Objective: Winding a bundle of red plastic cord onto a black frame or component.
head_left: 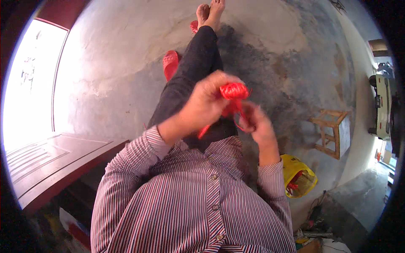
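Observation:
My left hand (201, 103) is closed around a small bright red bundle (234, 90) that looks woven or braided from shiny strips. It is held up over my crossed legs. Just to its right, my right hand (258, 124) pinches a red strand (238, 116) running from the underside of the bundle; its fingers are somewhat blurred. A short red end (203, 131) hangs below my left wrist. Part of the bundle is hidden inside my left palm.
Red slippers (171, 64) lie on the grey concrete floor (122, 80) beside my legs. To the right stand a wooden stool (331, 133) and a yellow bag (298, 175) with red material inside. A brown door panel (63, 162) is at the left, and a vehicle (383, 107) shows far right.

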Demonstrator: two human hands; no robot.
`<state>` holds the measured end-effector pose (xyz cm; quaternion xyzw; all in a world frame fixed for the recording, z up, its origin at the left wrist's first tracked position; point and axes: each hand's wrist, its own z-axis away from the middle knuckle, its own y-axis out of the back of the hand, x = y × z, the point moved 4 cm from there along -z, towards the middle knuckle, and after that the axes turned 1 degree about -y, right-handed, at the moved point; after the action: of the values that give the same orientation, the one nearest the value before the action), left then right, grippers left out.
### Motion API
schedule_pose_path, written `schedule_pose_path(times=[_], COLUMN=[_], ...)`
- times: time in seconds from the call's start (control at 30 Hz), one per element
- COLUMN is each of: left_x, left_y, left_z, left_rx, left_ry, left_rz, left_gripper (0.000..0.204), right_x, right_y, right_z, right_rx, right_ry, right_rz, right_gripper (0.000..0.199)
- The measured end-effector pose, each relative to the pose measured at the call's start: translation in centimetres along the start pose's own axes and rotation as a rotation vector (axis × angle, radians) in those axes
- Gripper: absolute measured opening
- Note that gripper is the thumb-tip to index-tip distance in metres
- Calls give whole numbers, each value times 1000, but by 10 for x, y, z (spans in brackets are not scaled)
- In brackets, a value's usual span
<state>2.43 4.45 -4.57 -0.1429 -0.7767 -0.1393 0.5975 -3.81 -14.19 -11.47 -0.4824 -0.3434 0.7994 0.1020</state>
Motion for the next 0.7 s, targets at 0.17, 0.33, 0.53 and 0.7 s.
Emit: schedule_pose_path(times=[0.17, 0.33, 0.53, 0.7], left_x=[-29, -71, -49, -66], left_y=[19, 2, 6, -8], left_z=[-27, -15, -2, 17], left_rx=[-168, -312, 54, -135], left_ry=[-189, 247, -237, 241], left_rz=[-996, -874, -814, -311], left_gripper=[34, 38, 32, 40], right_x=[-35, -9, -44, -84], right_y=[24, 7, 6, -14], right_z=[-42, -67, -32, 26], right_rx=[282, 359, 503, 448], right_ry=[204, 359, 539, 593], right_rz=[774, 1498, 1574, 634], right_gripper=[38, 37, 34, 40])
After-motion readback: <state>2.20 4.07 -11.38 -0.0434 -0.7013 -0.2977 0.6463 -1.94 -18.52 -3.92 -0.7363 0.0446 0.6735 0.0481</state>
